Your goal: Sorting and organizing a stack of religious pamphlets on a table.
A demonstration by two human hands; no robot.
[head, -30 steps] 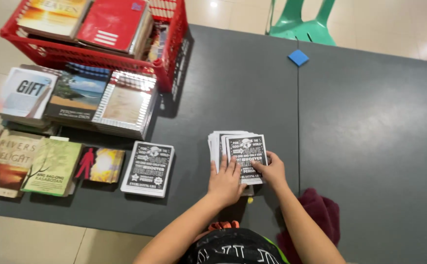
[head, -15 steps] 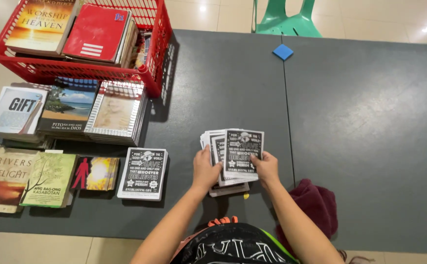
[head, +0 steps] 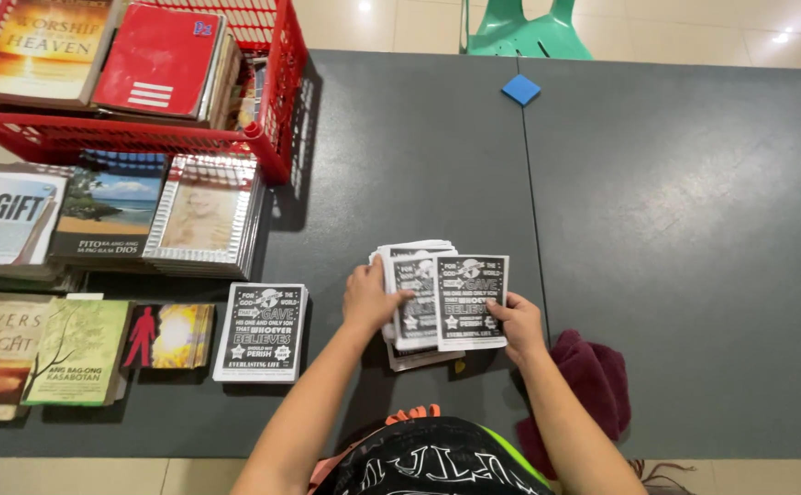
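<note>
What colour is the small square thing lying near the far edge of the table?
The small square thing is bright blue, seen clearly in the head view.

Bare forearms, no sleeves down to the left hand [head: 370, 298] and right hand [head: 519, 323]; black top (white lettering, orange and green trim)
</note>
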